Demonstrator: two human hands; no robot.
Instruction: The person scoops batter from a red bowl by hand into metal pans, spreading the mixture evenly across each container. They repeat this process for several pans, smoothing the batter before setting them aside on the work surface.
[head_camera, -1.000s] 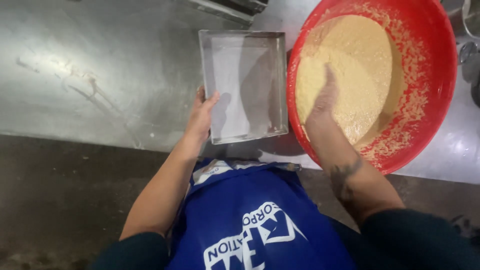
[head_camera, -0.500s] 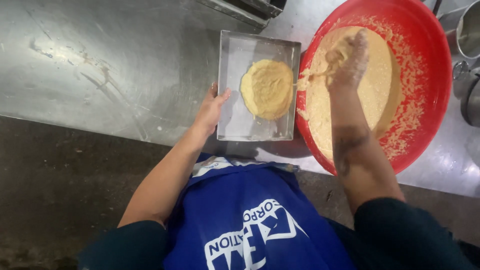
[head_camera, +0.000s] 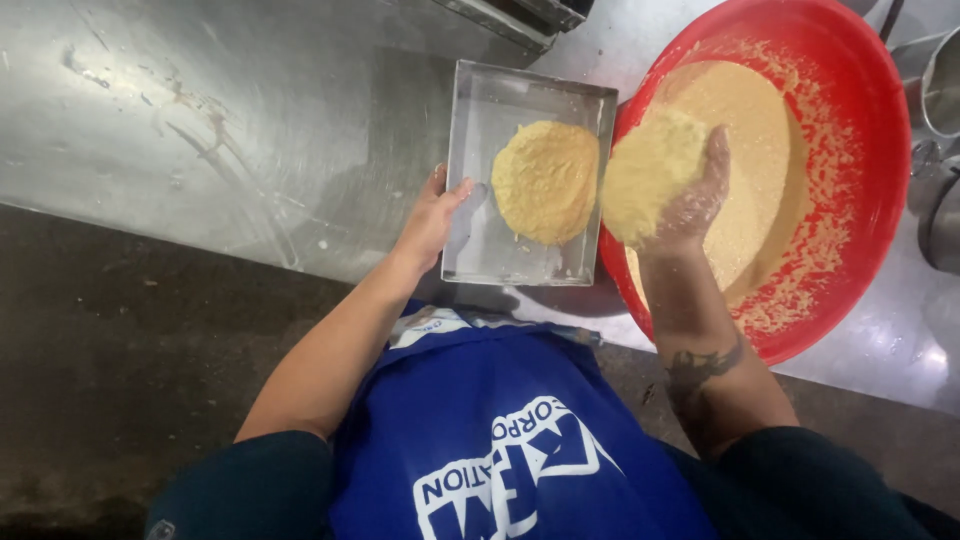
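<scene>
the right hand (head_camera: 690, 205) is cupping a handful of yellow dough (head_camera: 652, 172), its fingers curled loosely around the lump from the right side and smeared with the same mixture. the lump is sitting in the palm, raised over the left rim of the red basin (head_camera: 870, 120), just beside the tray's right edge. the left hand (head_camera: 432, 220) is lying at the left edge of the metal tray (head_camera: 478, 240), fingers together and stretched along the rim, thumb reaching over onto the tray's inner side, so it is gripping the rim lightly rather than clamping it.

inside the tray, a flattened mound of dough (head_camera: 546, 182) is resting toward the far right part, with the near left part bare. the basin, right of the tray and touching it, is holding a large mass of batter (head_camera: 760, 160), and crumbs are clinging to its inner wall.

everything is standing on a scuffed steel counter (head_camera: 220, 130), streaked with residue at the far left. metal pots (head_camera: 940, 150) are showing at the right edge. a blue apron (head_camera: 500, 430) is filling the near side, and a dark floor (head_camera: 120, 360) is lying below the counter on the left.
</scene>
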